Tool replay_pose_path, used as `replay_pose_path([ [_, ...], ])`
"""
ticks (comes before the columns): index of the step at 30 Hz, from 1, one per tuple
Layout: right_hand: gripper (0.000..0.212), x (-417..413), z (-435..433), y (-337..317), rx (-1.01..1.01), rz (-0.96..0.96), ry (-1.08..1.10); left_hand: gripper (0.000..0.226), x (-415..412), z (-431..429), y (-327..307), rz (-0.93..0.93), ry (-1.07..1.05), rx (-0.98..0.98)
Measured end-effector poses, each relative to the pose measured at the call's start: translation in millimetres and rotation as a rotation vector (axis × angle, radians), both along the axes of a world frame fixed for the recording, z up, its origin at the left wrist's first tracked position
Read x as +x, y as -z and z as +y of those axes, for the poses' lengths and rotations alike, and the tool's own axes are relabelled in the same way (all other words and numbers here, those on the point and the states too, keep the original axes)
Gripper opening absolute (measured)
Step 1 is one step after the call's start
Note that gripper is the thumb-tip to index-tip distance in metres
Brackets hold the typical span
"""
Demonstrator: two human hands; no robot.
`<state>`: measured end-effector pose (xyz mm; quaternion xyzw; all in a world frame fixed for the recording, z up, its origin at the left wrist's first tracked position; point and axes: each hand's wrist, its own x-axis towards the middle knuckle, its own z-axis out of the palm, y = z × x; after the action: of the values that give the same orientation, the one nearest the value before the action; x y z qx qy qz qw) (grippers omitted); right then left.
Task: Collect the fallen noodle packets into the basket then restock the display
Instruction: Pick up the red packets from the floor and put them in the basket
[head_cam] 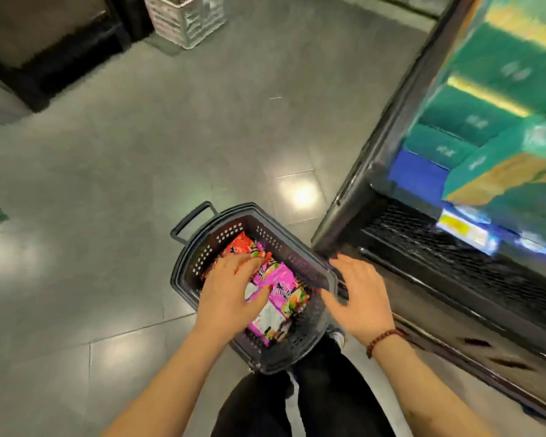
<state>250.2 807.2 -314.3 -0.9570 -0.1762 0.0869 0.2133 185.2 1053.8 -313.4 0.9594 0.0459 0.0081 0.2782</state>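
Observation:
A dark plastic basket (300,253) stands on the floor in front of my knees. Inside lie pink noodle packets (281,283) and a red noodle packet (241,244). My left hand (229,291) reaches into the basket, fingers spread flat over the red packets and the thumb against a pink one. My right hand (361,298) hovers over the basket's right rim with its fingers straight and holds nothing. A bead bracelet sits on that wrist. The display shelf (423,234) rises at the right with green packs on it.
The shelf's dark base and grille (454,266) run close along the basket's right side. A white crate (186,20) and a dark stand (60,58) sit at the far left. Grey floor tiles (171,137) spread ahead. My dark-trousered legs are below the basket.

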Motion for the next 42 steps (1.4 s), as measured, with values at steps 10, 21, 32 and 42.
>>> replay_pose_path([
  [10, 0.055, -127, -131, -76, 0.164, -0.120, 0.641, 0.054, 9, -153, -76, -0.039, 0.578, -0.062],
  [21, 0.052, -331, -301, -124, 0.292, -0.323, 1.160, 0.062, -89, -406, -131, -0.123, 1.100, -0.079],
  [32, 0.050, -524, -436, -146, 0.239, -0.430, 1.571, 0.049, -243, -611, -158, -0.132, 1.462, -0.118],
  [42, 0.047, -609, -538, -139, 0.208, -0.454, 1.890, 0.050, -304, -779, -147, -0.116, 1.722, -0.115],
])
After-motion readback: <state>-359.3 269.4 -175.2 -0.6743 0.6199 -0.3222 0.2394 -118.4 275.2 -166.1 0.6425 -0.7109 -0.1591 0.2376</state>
